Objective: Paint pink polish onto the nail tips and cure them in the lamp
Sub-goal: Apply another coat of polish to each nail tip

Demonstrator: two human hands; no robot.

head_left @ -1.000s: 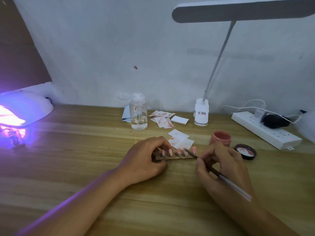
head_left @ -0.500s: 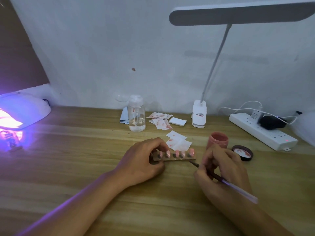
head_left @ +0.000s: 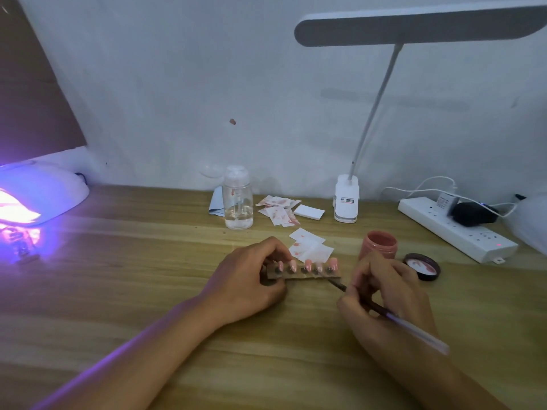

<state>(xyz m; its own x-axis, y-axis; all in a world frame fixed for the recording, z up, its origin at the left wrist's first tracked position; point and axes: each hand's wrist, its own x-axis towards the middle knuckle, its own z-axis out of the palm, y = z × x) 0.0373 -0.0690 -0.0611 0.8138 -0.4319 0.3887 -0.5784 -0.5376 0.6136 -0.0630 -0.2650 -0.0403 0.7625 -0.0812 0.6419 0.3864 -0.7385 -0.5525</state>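
Note:
A brown holder strip [head_left: 307,274] with several pink nail tips [head_left: 308,264] lies on the wooden table. My left hand [head_left: 251,279] pinches the strip's left end. My right hand [head_left: 384,294] grips a thin brush [head_left: 393,315]; its dark tip sits just below the strip's right end, off the nails. The open pink polish jar [head_left: 379,245] stands behind my right hand, its dark lid [head_left: 422,266] to the right. The curing lamp [head_left: 32,199] glows purple at the far left.
A clear pump bottle [head_left: 238,198], stained paper wipes [head_left: 279,210] and a white pad [head_left: 308,211] sit behind the strip. A white desk lamp [head_left: 346,199] stands at the back. A power strip [head_left: 455,229] with plugs lies at the right.
The brush tip has pulled back from the nail tips toward me, to just below the strip's right end. My left hand keeps its hold on the strip.

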